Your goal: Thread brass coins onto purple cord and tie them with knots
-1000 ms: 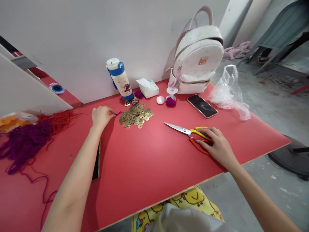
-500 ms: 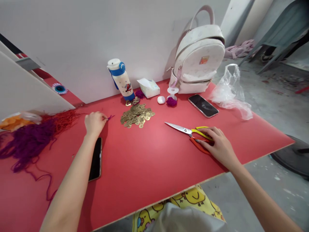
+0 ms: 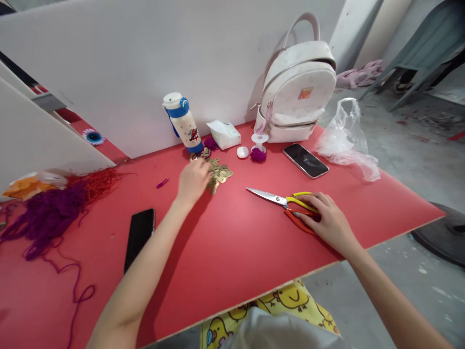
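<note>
My left hand (image 3: 194, 180) is over the left side of a pile of brass-coloured, coin-like discs (image 3: 220, 173). Its fingers point down at the pile, smeared by motion, and their tips are hidden. My right hand (image 3: 329, 218) is wrapped round the yellow and orange handles of a pair of scissors (image 3: 271, 196). The scissors lie on the red table with their closed blades pointing left. A small tuft of purple yarn (image 3: 162, 183) lies left of my left hand.
Purple yarn (image 3: 54, 211) and red strands (image 3: 103, 183) are heaped at the left. One phone (image 3: 140, 235) lies partly under my left forearm, another phone (image 3: 305, 160) at the right. A bottle (image 3: 183, 123), tissue pack (image 3: 224, 134), white backpack (image 3: 296, 92) and plastic bag (image 3: 345, 140) stand behind.
My left hand has let go of the purple tuft, which now lies on the table, and has moved right to the discs. My right hand stays on the scissors.
</note>
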Available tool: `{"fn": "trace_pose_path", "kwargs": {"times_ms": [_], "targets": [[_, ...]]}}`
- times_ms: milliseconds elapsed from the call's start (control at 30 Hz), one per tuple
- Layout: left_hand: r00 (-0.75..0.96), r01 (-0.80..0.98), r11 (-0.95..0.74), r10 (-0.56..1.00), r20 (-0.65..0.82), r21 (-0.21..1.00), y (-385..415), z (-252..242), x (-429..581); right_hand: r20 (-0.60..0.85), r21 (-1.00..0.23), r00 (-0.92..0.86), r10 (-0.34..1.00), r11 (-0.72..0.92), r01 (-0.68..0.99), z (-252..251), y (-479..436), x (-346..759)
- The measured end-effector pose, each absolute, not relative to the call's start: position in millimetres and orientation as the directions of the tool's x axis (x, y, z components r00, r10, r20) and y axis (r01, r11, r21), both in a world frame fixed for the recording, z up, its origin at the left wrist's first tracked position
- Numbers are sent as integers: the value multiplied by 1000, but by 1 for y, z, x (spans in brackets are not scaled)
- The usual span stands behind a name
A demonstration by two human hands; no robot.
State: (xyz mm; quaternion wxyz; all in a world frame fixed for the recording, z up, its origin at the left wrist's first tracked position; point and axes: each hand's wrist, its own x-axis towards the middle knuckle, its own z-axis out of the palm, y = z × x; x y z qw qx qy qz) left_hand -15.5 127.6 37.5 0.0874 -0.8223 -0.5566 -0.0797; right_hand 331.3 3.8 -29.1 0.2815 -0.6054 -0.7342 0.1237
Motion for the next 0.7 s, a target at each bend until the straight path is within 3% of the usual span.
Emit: {"fn": "trace_pose_path", "kwargs": {"times_ms": [67,167,267,367,500,567,700], "targets": [[556,829,-554,801,224,-78,137,33,30,259,-524,-112,960,236,819,-29,4,332],[687,720,-688,690,225,-91,155,26,88,256,-529,-112,960,237,815,-29,5,332],[643,765,-640,751,153,-71,172,19,120,268,-536,-123,955,254,805,-28,5,332],[541,839,-543,823,175,-42,181,13,125,285,-533,-129,950,269,802,-27,5,331],[539,837,-546,815,214,-32,178,8,101,285,-535,-124,950,265,802,-27,5,331],[536,828,-560,811,233,43,170,7,84,275,-538,-124,953,260,802,-27,6,331],[412,787,-498,864,291,364,143,10,54,272,-540,-164,948,291,790,-30,15,330]]}}
